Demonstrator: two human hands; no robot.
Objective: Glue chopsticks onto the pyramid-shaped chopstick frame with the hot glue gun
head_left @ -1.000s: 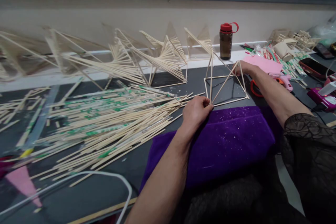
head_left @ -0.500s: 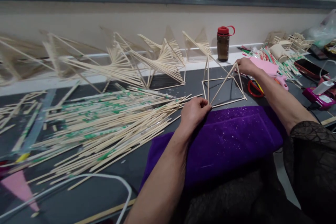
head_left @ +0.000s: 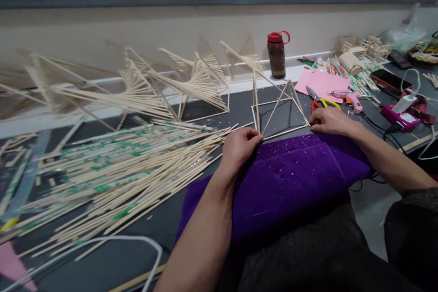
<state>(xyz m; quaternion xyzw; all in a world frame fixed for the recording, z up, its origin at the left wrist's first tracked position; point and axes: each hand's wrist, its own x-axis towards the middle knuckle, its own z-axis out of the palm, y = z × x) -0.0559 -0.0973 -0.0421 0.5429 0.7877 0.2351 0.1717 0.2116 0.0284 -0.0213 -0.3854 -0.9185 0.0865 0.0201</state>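
Observation:
A small frame of thin wooden sticks (head_left: 275,109) stands on the dark table (head_left: 239,121), with two raised corners and slanting sticks between them. My left hand (head_left: 241,146) pinches its near left bottom corner between thumb and fingertips. At the near right bottom corner, my right hand (head_left: 328,121) has its fingers curled together around the stick end. Both hands rest by the upper edge of a folded purple cloth (head_left: 287,178) speckled with white bits.
Loose sticks (head_left: 147,169), some in green-marked wrappers, spread across the left. Fan-like stick models (head_left: 198,82) line the wall. A bottle (head_left: 276,57) stands behind the frame. Pliers (head_left: 321,100), a pink glue gun (head_left: 354,100), a phone (head_left: 390,82) and cables lie right.
My right hand has come down from the frame's raised right corner to its near right bottom corner. My left hand keeps its corner. The view has shifted slightly to the right.

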